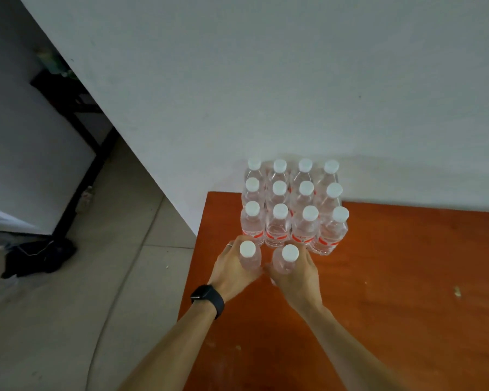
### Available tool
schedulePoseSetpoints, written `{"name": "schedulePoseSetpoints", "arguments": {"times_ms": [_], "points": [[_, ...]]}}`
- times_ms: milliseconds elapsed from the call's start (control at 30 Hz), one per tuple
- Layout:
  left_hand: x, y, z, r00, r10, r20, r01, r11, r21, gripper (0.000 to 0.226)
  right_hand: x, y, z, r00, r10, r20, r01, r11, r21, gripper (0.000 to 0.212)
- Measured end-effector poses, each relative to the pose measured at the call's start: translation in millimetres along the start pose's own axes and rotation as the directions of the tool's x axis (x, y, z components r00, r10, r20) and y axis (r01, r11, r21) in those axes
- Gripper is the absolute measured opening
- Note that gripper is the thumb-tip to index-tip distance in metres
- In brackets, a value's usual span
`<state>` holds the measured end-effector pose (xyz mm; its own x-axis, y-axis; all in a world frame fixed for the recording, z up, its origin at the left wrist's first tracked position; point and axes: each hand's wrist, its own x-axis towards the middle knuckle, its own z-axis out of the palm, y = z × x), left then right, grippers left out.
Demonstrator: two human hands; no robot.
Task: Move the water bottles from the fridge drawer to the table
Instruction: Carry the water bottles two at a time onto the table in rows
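Observation:
Several clear water bottles (pixel 292 210) with white caps and red labels stand in tight rows at the back left corner of the orange-brown table (pixel 407 277), against the wall. Just in front of them, my left hand (pixel 232 273) grips one upright bottle (pixel 249 256) round its body. My right hand (pixel 297 280) grips a second upright bottle (pixel 287 261) beside it. Both held bottles are at the front of the group, near the table's left edge. Whether their bases touch the table is hidden by my hands.
A white wall (pixel 266 94) runs behind the table. The table's left edge drops to a tiled floor (pixel 110 263). A dark cloth (pixel 40 256) lies on the floor next to a white appliance (pixel 26 165) with a black frame at the left.

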<state>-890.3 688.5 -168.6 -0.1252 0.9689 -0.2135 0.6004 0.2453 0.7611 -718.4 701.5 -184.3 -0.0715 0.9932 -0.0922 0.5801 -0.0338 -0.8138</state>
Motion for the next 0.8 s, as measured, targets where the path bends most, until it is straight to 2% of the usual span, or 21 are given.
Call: {"name": "schedulePoseSetpoints", "arguments": {"times_ms": [133, 233, 367, 533, 700, 800], "points": [[3.6, -13.0, -1.4, 0.996, 0.041, 0.082, -0.043, 0.999, 0.017, 0.071, 6.4, 4.6, 0.9, 0.998, 0.024, 0.052, -0.023, 1.0, -0.017, 0.069], [2.3, -23.4, -3.7, 0.998, 0.014, 0.061, -0.013, 1.0, -0.013, 0.082, 3.7, 14.7, -0.9, 0.996, 0.048, 0.069, -0.05, 0.998, 0.024, 0.069], [-0.4, -38.2, 1.0, 0.999, -0.031, 0.031, 0.034, 0.996, -0.084, 0.083, -5.9, 19.5, -3.2, 0.988, 0.122, 0.094, -0.126, 0.991, 0.041, 0.084], [1.0, -37.8, 10.4, 0.992, -0.085, 0.092, 0.1, 0.98, -0.173, 0.088, -14.5, 14.6, 9.8, 0.981, 0.191, 0.025, -0.192, 0.98, 0.047, 0.076], [16.4, -24.6, 12.5, 0.991, -0.093, 0.1, 0.112, 0.972, -0.208, 0.09, -6.4, -1.5, 11.1, 0.986, 0.164, 0.037, -0.167, 0.976, 0.137, 0.076], [23.0, -21.6, 12.9, 0.991, -0.09, 0.099, 0.106, 0.979, -0.172, 0.108, 3.2, -7.4, 13.3, 0.991, 0.126, 0.05, -0.133, 0.973, 0.188, 0.076]]}}
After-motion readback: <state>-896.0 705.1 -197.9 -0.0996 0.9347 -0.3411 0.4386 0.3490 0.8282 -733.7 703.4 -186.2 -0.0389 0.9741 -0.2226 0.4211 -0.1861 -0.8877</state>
